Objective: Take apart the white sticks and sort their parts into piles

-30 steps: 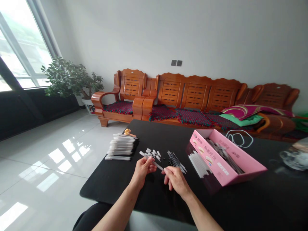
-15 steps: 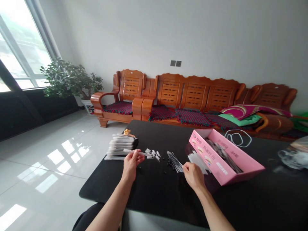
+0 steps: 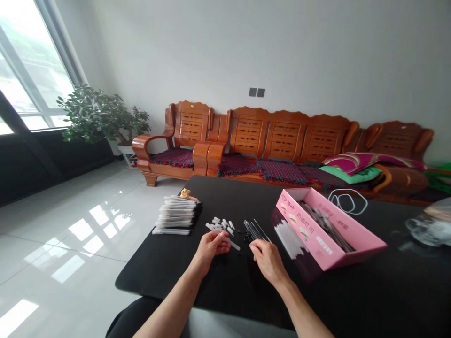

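Observation:
My left hand [image 3: 212,248] is closed around a whitish translucent pen barrel [image 3: 233,243], which slants down to the right. Just behind it lie several small white pen caps [image 3: 224,222]. My right hand [image 3: 268,257] is closed at the near end of the dark pen refills [image 3: 251,229]. One thin refill [image 3: 262,230] slants apart from the bunch and runs to its fingers, seemingly pinched there. Small black plugs [image 3: 247,238] are scattered between the hands. A row of whitish barrels [image 3: 291,239] lies right of my right hand.
Stacked pens with dark ends [image 3: 176,216] lie at the left of the black table [image 3: 232,192], with a small yellowish figurine [image 3: 185,193] behind them. A pink box [image 3: 326,234] holding dark sticks stands on the right. Beyond are a white cord loop [image 3: 348,202] and a wooden sofa [image 3: 246,136].
My left hand has moved right and nearer with the barrel, whose right end now points downward. My right hand has shifted left, and a refill now stands apart from the bunch.

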`<action>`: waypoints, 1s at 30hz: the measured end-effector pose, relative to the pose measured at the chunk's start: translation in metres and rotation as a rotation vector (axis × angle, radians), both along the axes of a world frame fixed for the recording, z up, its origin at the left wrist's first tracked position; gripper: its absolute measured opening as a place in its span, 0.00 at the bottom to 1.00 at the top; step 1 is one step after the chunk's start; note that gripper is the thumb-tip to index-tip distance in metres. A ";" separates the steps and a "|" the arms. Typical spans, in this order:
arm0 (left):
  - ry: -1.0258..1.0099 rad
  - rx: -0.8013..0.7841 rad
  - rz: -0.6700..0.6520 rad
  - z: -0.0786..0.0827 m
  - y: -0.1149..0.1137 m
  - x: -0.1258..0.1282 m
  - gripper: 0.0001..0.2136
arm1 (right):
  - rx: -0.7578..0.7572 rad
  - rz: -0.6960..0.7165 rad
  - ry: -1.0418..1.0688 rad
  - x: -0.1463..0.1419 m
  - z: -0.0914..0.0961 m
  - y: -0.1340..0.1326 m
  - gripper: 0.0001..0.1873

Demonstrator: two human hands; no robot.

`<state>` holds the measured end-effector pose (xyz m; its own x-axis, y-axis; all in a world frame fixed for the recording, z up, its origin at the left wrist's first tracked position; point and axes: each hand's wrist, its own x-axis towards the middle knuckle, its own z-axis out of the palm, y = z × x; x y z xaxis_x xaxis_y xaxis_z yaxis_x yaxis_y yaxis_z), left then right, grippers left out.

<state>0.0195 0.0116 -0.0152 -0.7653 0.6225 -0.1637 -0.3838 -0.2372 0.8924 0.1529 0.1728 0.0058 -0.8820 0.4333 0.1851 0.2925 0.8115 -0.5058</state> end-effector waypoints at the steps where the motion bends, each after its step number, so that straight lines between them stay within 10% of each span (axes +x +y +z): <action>1: 0.003 -0.004 0.000 0.000 0.000 0.001 0.19 | -0.026 0.022 -0.006 -0.001 -0.001 -0.003 0.14; 12: -0.006 -0.045 0.034 -0.002 -0.001 -0.002 0.18 | 0.180 0.025 -0.102 -0.023 -0.022 -0.037 0.05; 21: 0.000 -0.048 0.013 -0.004 -0.002 0.000 0.18 | 0.180 -0.177 0.033 -0.026 -0.013 -0.005 0.12; 25: -0.020 -0.039 -0.007 -0.004 0.000 0.003 0.18 | -0.027 -0.202 0.144 -0.018 -0.003 0.011 0.15; 30: -0.042 0.027 -0.037 -0.001 0.002 0.007 0.17 | -0.681 0.005 0.016 -0.012 -0.008 -0.004 0.27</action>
<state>0.0261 0.0139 -0.0164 -0.7348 0.6545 -0.1782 -0.4296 -0.2457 0.8689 0.1404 0.1690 -0.0027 -0.8837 0.4539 -0.1143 0.2777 0.3119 -0.9086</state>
